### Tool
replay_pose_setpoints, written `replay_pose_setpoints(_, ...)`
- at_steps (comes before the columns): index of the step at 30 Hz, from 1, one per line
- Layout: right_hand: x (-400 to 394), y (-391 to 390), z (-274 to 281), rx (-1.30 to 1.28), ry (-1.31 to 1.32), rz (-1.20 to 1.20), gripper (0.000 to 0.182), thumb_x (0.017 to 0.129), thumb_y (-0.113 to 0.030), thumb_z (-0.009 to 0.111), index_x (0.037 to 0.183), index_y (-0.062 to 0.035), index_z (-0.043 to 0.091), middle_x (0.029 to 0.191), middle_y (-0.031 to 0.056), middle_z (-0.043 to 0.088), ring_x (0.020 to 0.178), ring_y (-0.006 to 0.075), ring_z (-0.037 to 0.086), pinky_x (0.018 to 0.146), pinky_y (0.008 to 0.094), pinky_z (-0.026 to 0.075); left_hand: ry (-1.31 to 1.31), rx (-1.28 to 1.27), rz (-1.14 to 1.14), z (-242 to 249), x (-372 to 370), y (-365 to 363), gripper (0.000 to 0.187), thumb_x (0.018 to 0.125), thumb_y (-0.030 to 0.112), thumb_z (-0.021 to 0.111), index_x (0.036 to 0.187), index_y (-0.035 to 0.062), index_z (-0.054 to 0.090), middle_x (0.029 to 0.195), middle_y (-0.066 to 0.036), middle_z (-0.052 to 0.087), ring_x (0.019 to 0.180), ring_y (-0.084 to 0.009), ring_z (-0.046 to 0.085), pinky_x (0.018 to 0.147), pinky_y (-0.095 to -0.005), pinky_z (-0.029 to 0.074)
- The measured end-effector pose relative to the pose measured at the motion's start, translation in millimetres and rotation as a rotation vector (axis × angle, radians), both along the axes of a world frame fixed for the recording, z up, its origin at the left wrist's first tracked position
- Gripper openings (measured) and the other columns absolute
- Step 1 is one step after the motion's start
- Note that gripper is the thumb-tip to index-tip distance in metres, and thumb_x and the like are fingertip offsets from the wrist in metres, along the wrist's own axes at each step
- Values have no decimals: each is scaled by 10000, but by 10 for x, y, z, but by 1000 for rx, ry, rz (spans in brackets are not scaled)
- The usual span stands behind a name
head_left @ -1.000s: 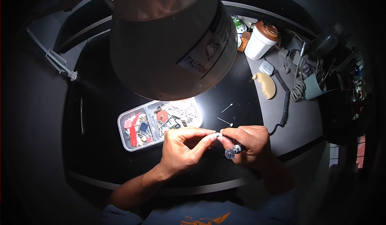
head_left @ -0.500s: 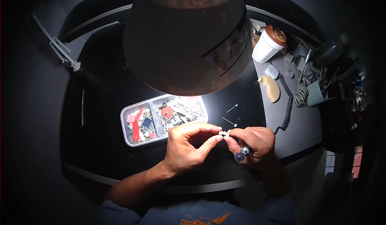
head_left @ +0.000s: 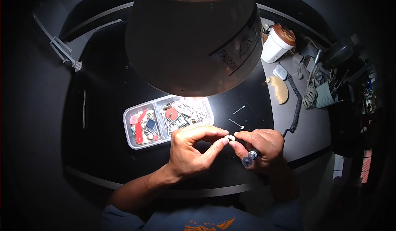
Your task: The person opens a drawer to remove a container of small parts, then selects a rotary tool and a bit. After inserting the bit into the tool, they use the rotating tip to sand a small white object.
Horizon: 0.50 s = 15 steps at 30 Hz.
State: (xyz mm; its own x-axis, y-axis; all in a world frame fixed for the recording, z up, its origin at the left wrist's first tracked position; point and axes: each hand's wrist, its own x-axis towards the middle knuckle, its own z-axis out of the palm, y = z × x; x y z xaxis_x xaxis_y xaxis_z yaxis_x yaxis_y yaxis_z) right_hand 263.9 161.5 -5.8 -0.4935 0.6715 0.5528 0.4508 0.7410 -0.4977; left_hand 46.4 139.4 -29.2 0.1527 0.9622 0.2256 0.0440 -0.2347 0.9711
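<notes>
Pinched between the thumb and forefinger of my left hand [head_left: 192,148] is a small white dental bridge [head_left: 231,138], shaped like several joined teeth. My right hand [head_left: 264,146] is wrapped round a rotary handpiece [head_left: 253,153], whose tip carries a clear-looking disc [head_left: 247,161] pointing down toward me. The right thumb and forefinger tips sit right beside the bridge. Beyond the hands, two thin-shanked burs lie on the black table: one bur [head_left: 236,124] close to the fingers, another bur [head_left: 239,109] farther back.
Behind my left hand stands a two-compartment plastic box [head_left: 131,141] of burs and polishing bits. A large lamp shade [head_left: 189,49] hangs overhead. To the right are a lidded cup [head_left: 275,49], a cream-coloured curved piece [head_left: 280,91], a coiled cord [head_left: 298,111] and a tool holder [head_left: 324,95].
My right thumb and forefinger have drawn back slightly from the bridge. The left hand keeps its pinch, and the handpiece stays in my right hand.
</notes>
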Motion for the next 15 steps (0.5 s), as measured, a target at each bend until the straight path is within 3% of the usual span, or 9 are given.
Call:
replay_pose_setpoints(4,8,16,-58,9,45,5,210,781,-62,874,941,-28,743,673,52,669,467,151,571,455,288,425,15,-9,-1,37,-12,-12,163,884,-29,803,1042,-55,777,975,-145,780,885,-167,753,810,-274,598)
replay_pose_setpoints(7,2,11,-25,9,40,3,229,781,-61,878,962,-25,742,685,58,677,471,157,577,457,291,430,-4,-11,0,16,-3,-12,164,885,-29,802,1044,-60,775,974,-148,780,884,-167,754,811,-275,600)
replay_pose_setpoints(10,-18,6,-23,17,52,0,189,811,-91,834,953,-19,733,682,94,667,486,215,614,475,325,467,-13,-22,2,4,-2,-15,167,884,-29,803,1045,-63,775,970,-149,781,881,-166,757,810,-273,603)
replay_pose_setpoints(15,9,11,-40,33,30,11,181,811,-64,833,964,-32,743,634,69,621,465,199,587,462,321,454,-18,-47,-2,25,-1,-18,173,887,-24,806,1054,-62,776,967,-152,783,873,-163,759,808,-271,606)
